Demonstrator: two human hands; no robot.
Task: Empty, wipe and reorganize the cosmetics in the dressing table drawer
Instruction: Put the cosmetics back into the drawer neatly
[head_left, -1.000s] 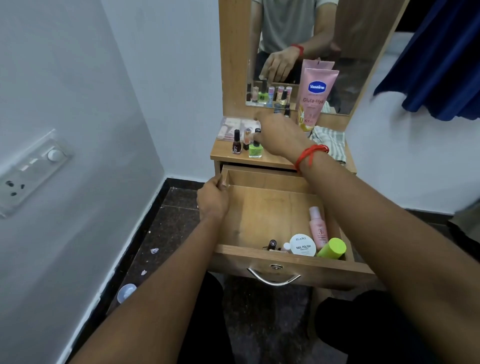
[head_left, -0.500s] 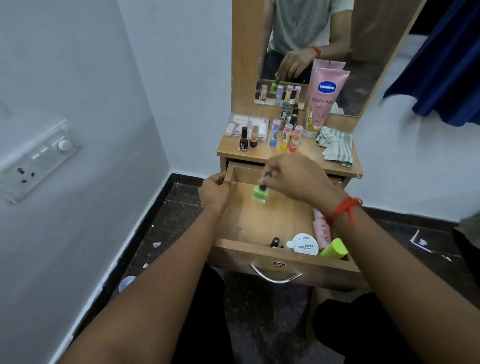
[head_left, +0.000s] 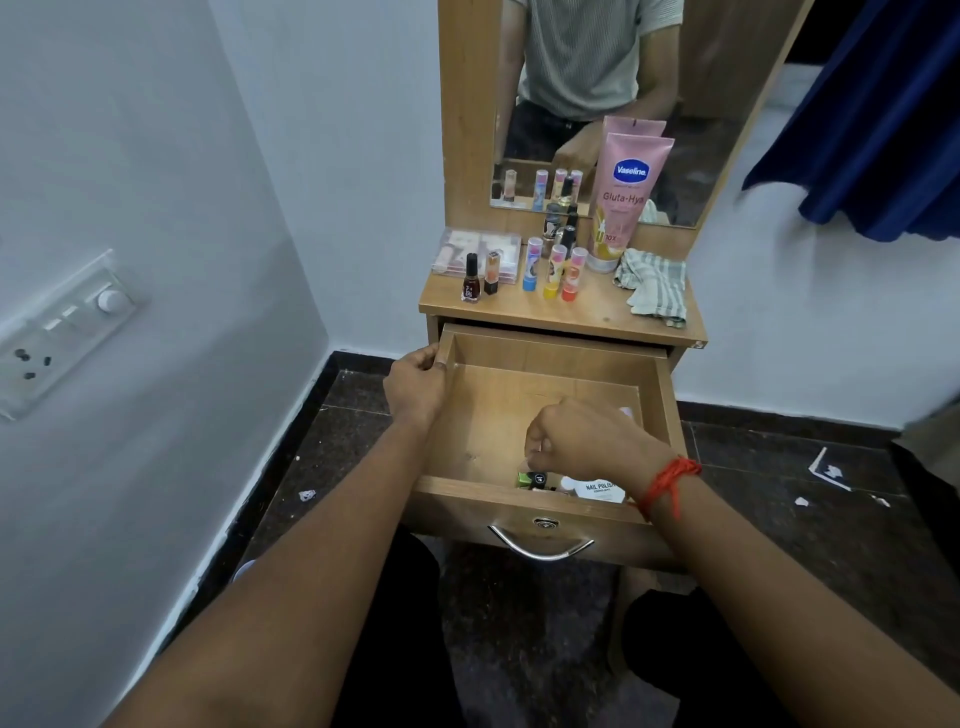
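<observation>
Corner of white walls and dark floor; dressing table (head_left: 597, 314) with its drawer (head_left: 545, 354) standing open. Left hand (head_left: 415, 387): grips the drawer's left wall at the rear corner. Right hand (head_left: 587, 441): inside the drawer near its front, fingers curled downward; whether they pinch anything cannot be told. Green nail polish bottle (head_left: 535, 479): against the drawer's front wall, just beneath those fingers, beside a white tub (head_left: 600, 488) labelled NAIL POLISH. Above the drawer, on the tabletop: Vaseline tube (head_left: 623, 208), checked cloth (head_left: 654, 286).

The tube (head_left: 626, 202) is pink. The cloth (head_left: 655, 289) has grey and white stripes. The wrist thread (head_left: 667, 483) is red. The curtain (head_left: 878, 119) is dark blue.
</observation>
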